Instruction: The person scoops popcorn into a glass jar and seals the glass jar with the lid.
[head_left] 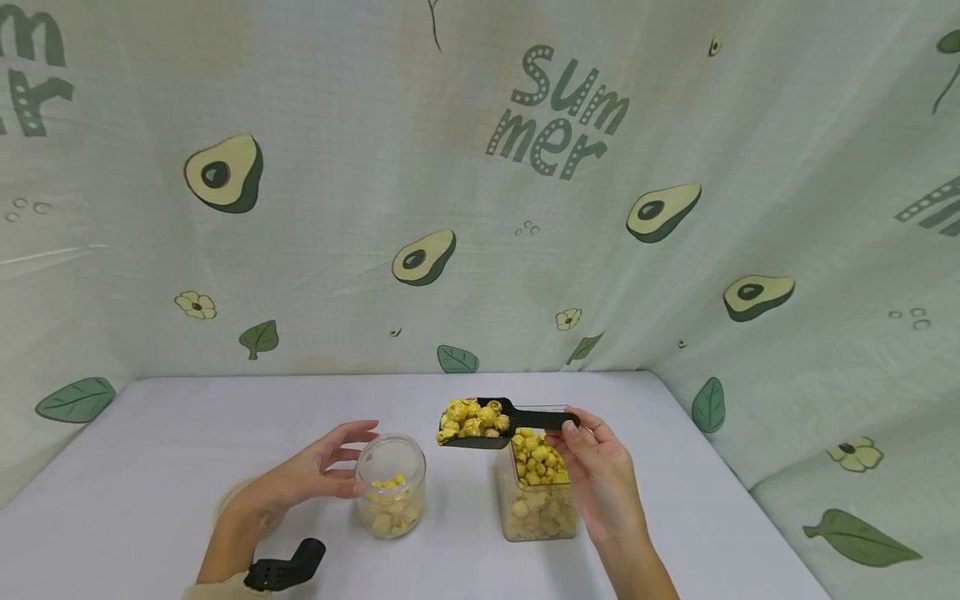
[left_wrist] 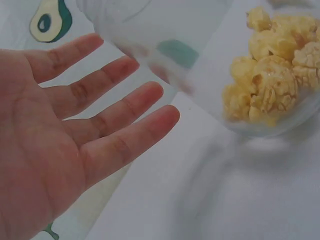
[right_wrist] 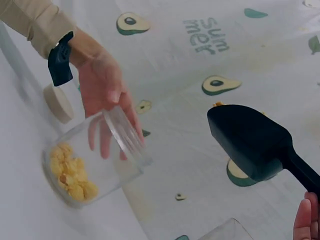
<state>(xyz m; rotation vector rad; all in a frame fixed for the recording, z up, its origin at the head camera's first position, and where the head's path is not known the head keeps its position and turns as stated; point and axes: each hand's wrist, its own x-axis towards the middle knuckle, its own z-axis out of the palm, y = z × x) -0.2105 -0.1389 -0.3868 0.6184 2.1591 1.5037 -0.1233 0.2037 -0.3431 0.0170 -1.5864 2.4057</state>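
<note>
My right hand (head_left: pixel 600 467) pinches the handle of a black scoop (head_left: pixel 536 417), held level above the table and heaped with yellow popcorn (head_left: pixel 472 418). Below it stands a clear square container (head_left: pixel 540 517) full of popcorn, partly hidden by the scoop and hand. At the left, a round clear jar (head_left: pixel 390 479) stands uncovered with some popcorn (left_wrist: pixel 270 70) at its bottom. My left hand (head_left: pixel 322 467) is beside the jar, its fingers spread and loosely extended; the thumb is at the jar's side. Whether it touches the glass I cannot tell. The right wrist view shows the scoop's dark underside.
A round beige lid-like disc (right_wrist: pixel 58 104) lies on the table behind the left wrist, mostly hidden in the head view. A black band device (head_left: pixel 285 568) sits on the left wrist. The white table (head_left: pixel 450 575) ends at a curtain (head_left: pixel 322 208) printed with avocados.
</note>
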